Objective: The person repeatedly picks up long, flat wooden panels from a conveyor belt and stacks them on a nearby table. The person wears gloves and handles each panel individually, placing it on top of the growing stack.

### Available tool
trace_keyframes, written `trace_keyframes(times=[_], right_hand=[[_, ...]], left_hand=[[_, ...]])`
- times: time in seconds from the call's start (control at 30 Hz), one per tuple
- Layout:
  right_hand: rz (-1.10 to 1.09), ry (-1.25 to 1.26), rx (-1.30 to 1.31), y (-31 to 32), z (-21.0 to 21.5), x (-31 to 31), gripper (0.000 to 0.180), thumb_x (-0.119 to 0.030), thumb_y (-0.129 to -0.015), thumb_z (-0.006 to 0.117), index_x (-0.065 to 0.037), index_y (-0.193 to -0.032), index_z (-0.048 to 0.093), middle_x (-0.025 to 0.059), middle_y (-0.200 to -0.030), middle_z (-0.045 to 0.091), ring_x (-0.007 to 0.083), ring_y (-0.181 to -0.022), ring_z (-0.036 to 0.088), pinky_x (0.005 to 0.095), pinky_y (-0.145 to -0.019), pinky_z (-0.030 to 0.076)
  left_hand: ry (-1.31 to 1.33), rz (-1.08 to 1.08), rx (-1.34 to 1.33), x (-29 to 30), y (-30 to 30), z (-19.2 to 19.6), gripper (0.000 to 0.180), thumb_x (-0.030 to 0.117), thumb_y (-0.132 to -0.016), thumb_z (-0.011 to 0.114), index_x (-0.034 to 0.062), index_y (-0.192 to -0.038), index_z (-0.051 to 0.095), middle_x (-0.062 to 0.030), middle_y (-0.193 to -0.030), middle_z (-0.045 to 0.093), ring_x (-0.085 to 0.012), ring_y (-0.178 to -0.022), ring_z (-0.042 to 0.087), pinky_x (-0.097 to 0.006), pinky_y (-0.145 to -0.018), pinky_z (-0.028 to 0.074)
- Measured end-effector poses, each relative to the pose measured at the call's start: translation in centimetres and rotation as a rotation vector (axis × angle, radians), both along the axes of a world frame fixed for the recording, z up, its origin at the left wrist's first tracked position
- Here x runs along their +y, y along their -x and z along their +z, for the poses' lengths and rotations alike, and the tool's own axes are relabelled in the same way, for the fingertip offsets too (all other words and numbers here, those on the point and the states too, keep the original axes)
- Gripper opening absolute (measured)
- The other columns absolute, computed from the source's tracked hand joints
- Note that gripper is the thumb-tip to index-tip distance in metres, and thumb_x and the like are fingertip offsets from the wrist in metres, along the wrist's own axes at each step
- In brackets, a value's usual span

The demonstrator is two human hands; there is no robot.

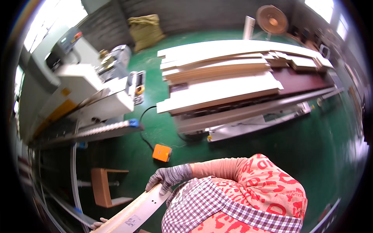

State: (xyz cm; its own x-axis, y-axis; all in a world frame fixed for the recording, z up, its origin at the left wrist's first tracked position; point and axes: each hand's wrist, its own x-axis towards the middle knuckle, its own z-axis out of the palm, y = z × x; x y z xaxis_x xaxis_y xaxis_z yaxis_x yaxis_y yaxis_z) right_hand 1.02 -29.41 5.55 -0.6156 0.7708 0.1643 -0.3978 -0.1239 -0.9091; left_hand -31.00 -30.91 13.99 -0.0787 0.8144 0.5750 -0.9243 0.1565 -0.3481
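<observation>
My right hand [168,179], in a grey striped knit glove, is closed over the upper end of a pale board [142,211]. This board slants down to the lower left; it has light wooden edges, a few small dark holes and a printed label. Only the gloved fingers of my left hand [99,223] show, on the board's far edge near the bottom of the view. The rest of that hand is hidden behind the board.
A machine [74,97] with a long rail stands on the left. An orange foot pedal box [162,153] with a cable lies on the green floor. White boards [229,87] are stacked on a roller table ahead. A brown carton [101,188] sits at lower left; a fan [272,20] is behind.
</observation>
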Motion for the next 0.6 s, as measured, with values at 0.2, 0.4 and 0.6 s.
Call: trace_keyframes(times=[0.2, 0.4, 0.6], right_hand=[[-0.170, 0.091, -0.099, -12.8, -0.3, -5.1, 0.065, 0.000, -0.069, 0.083, -0.006, -0.129, 0.060, 0.0078, -0.125, 0.063, 0.0218, -0.118, 0.057, 0.0357, -0.106, 0.042], [-0.399, 0.052, -0.330, -20.2, -1.8, -5.9, 0.070, -0.006, -0.069, 0.082, -0.008, -0.134, 0.057, 0.0138, -0.125, 0.062, 0.0297, -0.116, 0.059, 0.0395, -0.105, 0.044], [-0.621, -0.457, -1.045, -24.3, 4.3, -0.4, 0.099, -0.037, -0.062, 0.088, -0.005, -0.144, 0.043, 0.0199, -0.115, 0.060, 0.0384, -0.106, 0.059, 0.0461, -0.094, 0.046]], left_hand=[[0.021, 0.619, 0.950, 5.1, -10.2, -3.1, 0.064, 0.015, -0.079, 0.064, 0.0125, -0.140, 0.046, -0.0102, -0.133, 0.052, -0.0254, -0.129, 0.046, -0.049, -0.114, 0.029], [0.030, 0.531, 1.035, 8.7, -21.2, -2.1, 0.067, 0.023, -0.082, 0.065, 0.0122, -0.144, 0.040, -0.0090, -0.135, 0.050, -0.0272, -0.131, 0.044, -0.050, -0.116, 0.028], [-0.064, 0.441, 1.019, 15.6, -30.5, -2.0, 0.075, 0.026, -0.082, 0.068, 0.0147, -0.147, 0.034, -0.0108, -0.139, 0.049, -0.0322, -0.129, 0.048, -0.055, -0.114, 0.031]])
